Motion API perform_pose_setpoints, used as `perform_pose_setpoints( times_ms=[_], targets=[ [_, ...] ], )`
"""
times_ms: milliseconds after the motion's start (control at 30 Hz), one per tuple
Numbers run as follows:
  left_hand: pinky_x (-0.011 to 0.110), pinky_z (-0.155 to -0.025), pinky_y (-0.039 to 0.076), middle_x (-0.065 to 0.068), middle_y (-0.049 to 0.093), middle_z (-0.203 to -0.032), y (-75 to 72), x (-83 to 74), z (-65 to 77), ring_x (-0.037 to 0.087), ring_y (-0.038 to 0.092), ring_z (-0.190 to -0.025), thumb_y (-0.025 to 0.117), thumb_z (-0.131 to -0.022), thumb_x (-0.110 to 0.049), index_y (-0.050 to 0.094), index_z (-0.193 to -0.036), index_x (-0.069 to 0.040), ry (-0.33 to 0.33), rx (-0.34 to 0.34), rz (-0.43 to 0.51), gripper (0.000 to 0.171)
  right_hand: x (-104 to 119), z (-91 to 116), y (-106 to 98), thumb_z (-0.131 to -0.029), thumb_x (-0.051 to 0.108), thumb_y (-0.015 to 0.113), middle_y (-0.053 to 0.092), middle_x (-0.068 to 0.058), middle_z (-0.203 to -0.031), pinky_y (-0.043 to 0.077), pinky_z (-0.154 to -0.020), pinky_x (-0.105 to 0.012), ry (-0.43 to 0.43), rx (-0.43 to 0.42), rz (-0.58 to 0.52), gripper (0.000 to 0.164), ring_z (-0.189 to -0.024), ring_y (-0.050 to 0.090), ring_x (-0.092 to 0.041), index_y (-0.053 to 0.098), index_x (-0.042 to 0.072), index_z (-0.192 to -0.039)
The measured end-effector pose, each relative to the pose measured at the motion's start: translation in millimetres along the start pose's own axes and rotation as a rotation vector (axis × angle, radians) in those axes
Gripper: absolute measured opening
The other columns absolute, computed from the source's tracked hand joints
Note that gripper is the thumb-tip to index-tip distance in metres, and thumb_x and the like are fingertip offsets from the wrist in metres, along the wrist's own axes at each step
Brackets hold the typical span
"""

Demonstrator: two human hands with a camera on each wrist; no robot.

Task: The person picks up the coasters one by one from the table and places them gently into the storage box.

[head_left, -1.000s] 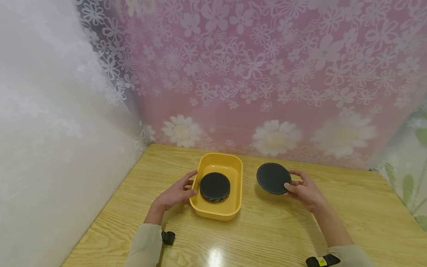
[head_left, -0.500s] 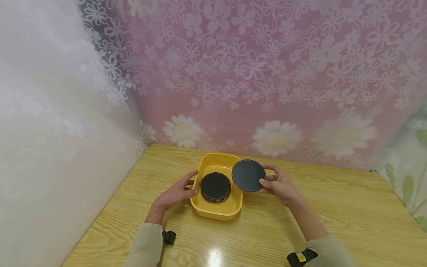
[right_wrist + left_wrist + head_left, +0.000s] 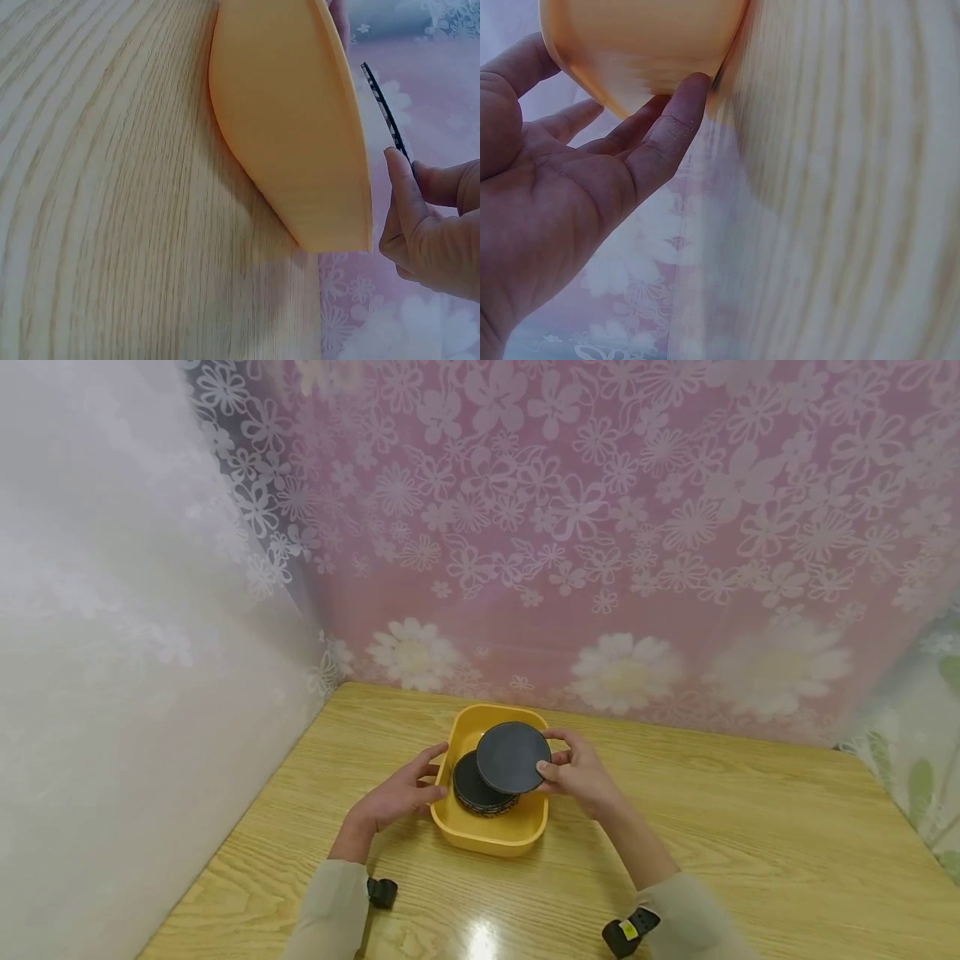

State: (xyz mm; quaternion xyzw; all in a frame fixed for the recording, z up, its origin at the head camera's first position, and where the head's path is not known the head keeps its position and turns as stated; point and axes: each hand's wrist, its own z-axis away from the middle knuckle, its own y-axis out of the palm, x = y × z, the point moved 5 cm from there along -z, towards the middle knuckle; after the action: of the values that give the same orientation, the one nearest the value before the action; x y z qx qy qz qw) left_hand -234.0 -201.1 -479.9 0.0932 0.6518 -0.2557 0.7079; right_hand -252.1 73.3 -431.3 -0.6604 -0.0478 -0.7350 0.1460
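A yellow tub [image 3: 491,843] stands on the table with a stack of round black coasters [image 3: 480,792] inside. My right hand [image 3: 581,777] pinches another black coaster [image 3: 513,757] by its right edge, thumb on top and fingers beneath. That coaster hangs over the tub and overlaps the stack in the head view. Seen edge-on in the right wrist view, the held coaster [image 3: 385,112] is thin and sits above the tub's rim [image 3: 364,172]. My left hand [image 3: 397,793] has its fingers spread against the tub's left wall, and in the left wrist view the fingertips [image 3: 694,90] touch its outside.
The light wood table [image 3: 750,843] reaches back to a pink floral curtain [image 3: 525,568]. White sheeting [image 3: 135,652] borders it on the left. Each wrist wears a black strap, such as the right strap [image 3: 630,931].
My right hand has carried the coaster leftward, from the table at the tub's right to over the tub. The left hand has stayed at the tub's side.
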Motion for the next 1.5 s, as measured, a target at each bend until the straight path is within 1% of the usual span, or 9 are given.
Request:
perform_pose_setpoints(
  times_ms=[167, 333, 467, 667, 800, 900, 1167, 1300, 1500],
  targets=[
    [0.047, -0.092, 0.052, 0.022, 0.035, -0.152, 0.3, -1.7, 0.9, 0.037, 0.056, -0.123, 0.057, -0.102, -0.017, 0.013, -0.161, -0.024, 0.003, 0.013, 0.01, 0.075, 4, -6, 15, -0.094, -0.006, 0.062, 0.044, -0.014, -0.093, 0.059, -0.067, -0.037, -0.006, -0.024, 0.074, 0.054, -0.068, 0.062, -0.021, 0.044, 0.0, -0.144],
    [0.047, -0.091, 0.053, 0.022, 0.035, -0.152, -0.9, 0.2, 0.2, 0.037, 0.057, -0.122, 0.057, -0.102, -0.016, 0.013, -0.161, -0.025, 0.005, 0.011, 0.011, 0.074, 7, -13, 25, -0.093, -0.007, 0.062, 0.04, -0.009, -0.086, 0.059, -0.063, -0.037, 0.002, -0.048, 0.136, 0.052, -0.061, 0.057, -0.019, 0.047, 0.001, -0.142],
    [0.046, -0.091, 0.053, 0.021, 0.036, -0.152, -1.6, 2.2, -0.6, 0.036, 0.057, -0.122, 0.058, -0.101, -0.017, 0.014, -0.161, -0.026, 0.006, 0.008, 0.005, 0.074, 8, -18, 30, -0.092, -0.007, 0.062, 0.039, -0.007, -0.082, 0.058, -0.061, -0.036, 0.018, -0.056, 0.181, 0.051, -0.057, 0.058, -0.021, 0.049, 0.001, -0.141],
    [0.047, -0.092, 0.053, 0.021, 0.035, -0.152, -1.3, 3.2, -0.4, 0.037, 0.056, -0.123, 0.057, -0.102, -0.016, 0.015, -0.161, -0.027, 0.002, 0.007, 0.016, 0.073, 8, -22, 37, -0.092, -0.009, 0.062, 0.041, -0.007, -0.077, 0.058, -0.062, -0.039, 0.035, -0.031, 0.194, 0.05, -0.055, 0.06, -0.024, 0.05, -0.001, -0.14],
    [0.046, -0.092, 0.053, 0.021, 0.036, -0.152, -0.7, 2.1, -0.2, 0.038, 0.055, -0.124, 0.057, -0.102, -0.016, 0.015, -0.161, -0.026, 0.003, 0.007, 0.018, 0.073, 7, -25, 39, -0.092, -0.008, 0.062, 0.039, -0.006, -0.075, 0.057, -0.059, -0.034, 0.048, -0.022, 0.211, 0.049, -0.051, 0.057, -0.02, 0.05, -0.002, -0.14],
    [0.047, -0.092, 0.053, 0.021, 0.035, -0.152, -0.8, 0.9, 0.1, 0.039, 0.054, -0.125, 0.057, -0.101, -0.015, 0.015, -0.161, -0.026, 0.001, 0.003, 0.019, 0.073, 6, -27, 40, -0.093, -0.007, 0.062, 0.038, -0.005, -0.074, 0.057, -0.058, -0.033, 0.059, -0.025, 0.211, 0.049, -0.051, 0.056, -0.018, 0.05, -0.001, -0.14],
    [0.046, -0.091, 0.053, 0.021, 0.035, -0.152, -0.8, -1.4, -0.3, 0.04, 0.054, -0.125, 0.057, -0.101, -0.014, 0.015, -0.161, -0.025, 0.007, 0.0, 0.01, 0.074, 4, -32, 41, -0.091, -0.008, 0.063, 0.042, -0.008, -0.08, 0.058, -0.063, -0.04, 0.064, -0.059, 0.256, 0.05, -0.056, 0.06, -0.026, 0.052, -0.001, -0.139],
    [0.047, -0.09, 0.053, 0.021, 0.035, -0.152, -1.0, -1.8, -0.1, 0.04, 0.054, -0.124, 0.056, -0.101, -0.014, 0.014, -0.161, -0.025, 0.008, -0.001, 0.013, 0.074, 4, -33, 41, -0.089, -0.008, 0.065, 0.049, -0.013, -0.081, 0.059, -0.064, -0.042, 0.046, -0.061, 0.335, 0.05, -0.061, 0.065, -0.035, 0.053, -0.002, -0.138],
    [0.047, -0.09, 0.053, 0.022, 0.034, -0.153, -1.3, -0.7, -0.3, 0.04, 0.054, -0.125, 0.057, -0.101, -0.014, 0.014, -0.161, -0.025, 0.002, -0.001, 0.015, 0.074, 3, -34, 43, -0.088, -0.005, 0.068, 0.058, -0.016, -0.08, 0.058, -0.063, -0.04, 0.038, -0.049, 0.499, 0.053, -0.067, 0.069, -0.038, 0.052, -0.004, -0.138]
  ],
)
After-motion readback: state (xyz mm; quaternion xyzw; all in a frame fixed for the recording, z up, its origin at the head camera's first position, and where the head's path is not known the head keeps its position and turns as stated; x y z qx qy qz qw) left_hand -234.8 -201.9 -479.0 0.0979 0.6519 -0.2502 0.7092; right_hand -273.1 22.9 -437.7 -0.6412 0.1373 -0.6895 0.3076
